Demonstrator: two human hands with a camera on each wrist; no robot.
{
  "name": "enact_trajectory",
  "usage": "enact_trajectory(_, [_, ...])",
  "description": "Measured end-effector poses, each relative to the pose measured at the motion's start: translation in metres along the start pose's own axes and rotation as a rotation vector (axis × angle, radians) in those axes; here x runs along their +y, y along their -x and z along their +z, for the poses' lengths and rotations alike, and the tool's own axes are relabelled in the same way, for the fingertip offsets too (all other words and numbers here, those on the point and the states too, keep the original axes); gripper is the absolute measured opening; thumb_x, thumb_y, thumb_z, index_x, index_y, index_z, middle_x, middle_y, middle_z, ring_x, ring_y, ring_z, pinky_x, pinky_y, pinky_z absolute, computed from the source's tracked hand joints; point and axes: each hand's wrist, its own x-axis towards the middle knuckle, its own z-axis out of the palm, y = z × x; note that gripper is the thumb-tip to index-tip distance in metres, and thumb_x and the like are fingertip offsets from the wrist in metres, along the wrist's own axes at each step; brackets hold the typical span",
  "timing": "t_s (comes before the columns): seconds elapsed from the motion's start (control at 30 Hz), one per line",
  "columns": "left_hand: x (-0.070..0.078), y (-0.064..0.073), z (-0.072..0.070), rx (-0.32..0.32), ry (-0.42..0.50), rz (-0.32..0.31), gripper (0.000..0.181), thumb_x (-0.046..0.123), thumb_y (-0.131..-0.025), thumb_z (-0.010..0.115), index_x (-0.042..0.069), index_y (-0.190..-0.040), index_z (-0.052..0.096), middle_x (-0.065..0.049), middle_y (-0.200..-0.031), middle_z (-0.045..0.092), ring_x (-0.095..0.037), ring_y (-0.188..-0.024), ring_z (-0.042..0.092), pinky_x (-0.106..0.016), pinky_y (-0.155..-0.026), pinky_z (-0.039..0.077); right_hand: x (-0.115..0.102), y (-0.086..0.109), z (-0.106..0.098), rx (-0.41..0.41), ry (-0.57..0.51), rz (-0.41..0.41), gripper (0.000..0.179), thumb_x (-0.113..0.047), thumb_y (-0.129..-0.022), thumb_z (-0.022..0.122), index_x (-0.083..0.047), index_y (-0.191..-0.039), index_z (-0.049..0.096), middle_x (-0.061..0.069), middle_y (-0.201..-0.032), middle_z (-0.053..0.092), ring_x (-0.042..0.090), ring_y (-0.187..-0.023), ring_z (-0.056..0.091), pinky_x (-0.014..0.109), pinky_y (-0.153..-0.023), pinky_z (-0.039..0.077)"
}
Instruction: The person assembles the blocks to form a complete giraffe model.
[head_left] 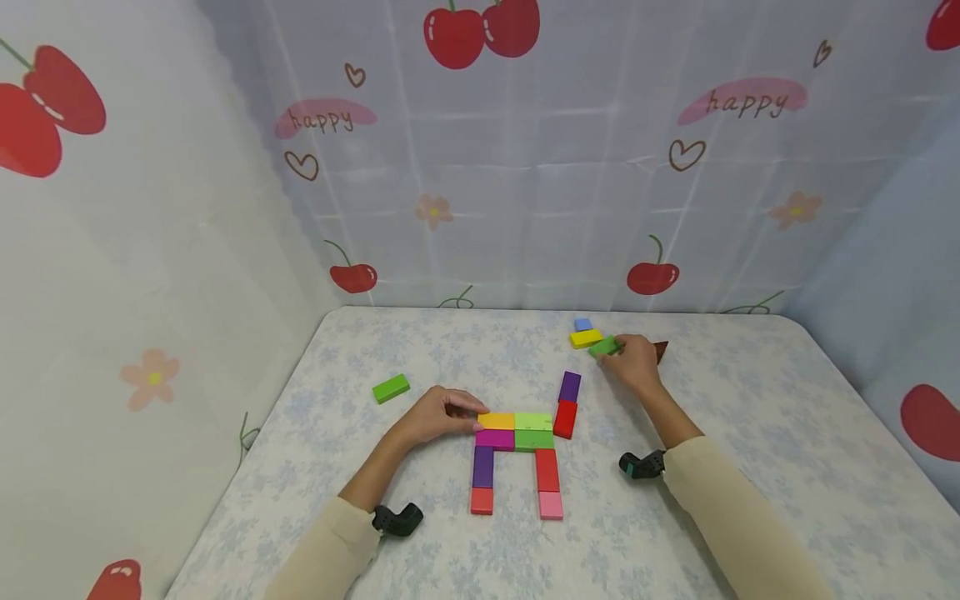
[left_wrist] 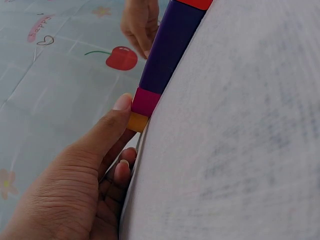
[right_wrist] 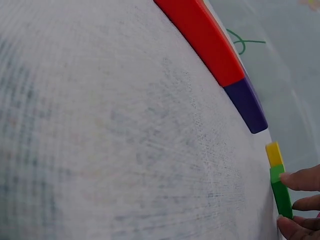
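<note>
My left hand is at the left end of a flat figure of coloured blocks, its thumb and index finger pinching the corner of the orange-yellow block. The thumb also lies against the magenta block beside it. A lime block and a green block continue the figure's body. Its legs are a purple block over a red-orange one, and a red block over a pink one. At the back right, my right hand pinches another green block between thumb and fingers.
Right of the figure, a slanted red block meets a purple block. Close to my right hand lie a yellow block, a small blue block and a brown pointed piece. One green block lies alone at left.
</note>
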Motion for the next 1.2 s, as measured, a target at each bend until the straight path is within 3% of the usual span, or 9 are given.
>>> enact_trajectory(0.27, [0.026, 0.003, -0.002, -0.008, 0.015, 0.025, 0.026, 0.000, -0.087, 0.079, -0.004, -0.112, 0.076, -0.017, -0.112, 0.073, -0.018, -0.088, 0.065, -0.025, -0.070, 0.050, -0.001, 0.000, -0.001, -0.045, -0.004, -0.033, 0.050, -0.012, -0.089, 0.077, 0.011, -0.131, 0.062, 0.030, -0.121, 0.066, 0.039, -0.103, 0.061, 0.051, -0.088, 0.051])
enact_trajectory(0.53, [0.024, 0.004, -0.002, -0.010, 0.024, 0.023, 0.027, 0.001, -0.087, 0.079, -0.002, -0.113, 0.077, -0.015, -0.112, 0.074, -0.014, -0.086, 0.064, -0.024, -0.070, 0.050, -0.001, -0.001, 0.003, -0.132, -0.037, -0.160, 0.047, -0.011, -0.089, 0.078, 0.008, -0.130, 0.064, 0.028, -0.127, 0.065, 0.042, -0.114, 0.061, 0.055, -0.094, 0.049])
enact_trajectory(1.2, [0.028, 0.004, -0.002, -0.005, 0.015, 0.024, 0.027, 0.001, -0.086, 0.079, -0.003, -0.113, 0.076, -0.016, -0.112, 0.074, -0.017, -0.087, 0.064, -0.023, -0.070, 0.049, -0.003, 0.003, -0.001, -0.252, -0.066, -0.275, 0.046, -0.007, -0.089, 0.078, 0.007, -0.130, 0.064, 0.027, -0.132, 0.063, 0.041, -0.111, 0.063, 0.052, -0.091, 0.053])
